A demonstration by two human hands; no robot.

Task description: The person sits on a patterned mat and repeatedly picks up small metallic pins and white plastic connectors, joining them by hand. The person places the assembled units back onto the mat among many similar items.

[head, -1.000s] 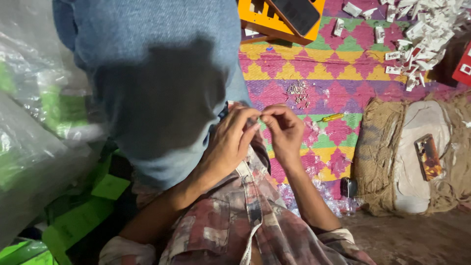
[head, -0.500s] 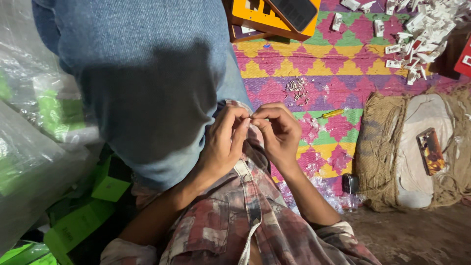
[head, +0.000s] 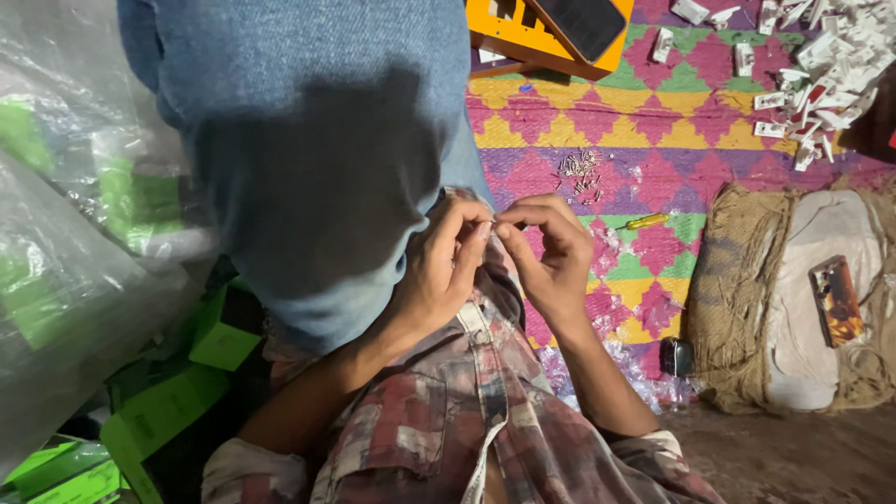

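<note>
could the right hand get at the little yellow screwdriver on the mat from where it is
Probably yes: the yellow screwdriver lies on bare patterned mat just past the right hand, nothing between them, though its fingers are pinching something tiny with the left hand.

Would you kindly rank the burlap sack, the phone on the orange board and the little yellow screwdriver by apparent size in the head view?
1. Burlap sack, by far the largest.
2. Phone, partly cut off by the frame's top edge, so its full size is unsure.
3. Yellow screwdriver, smallest, lying on the patterned mat beyond the right hand.
</note>
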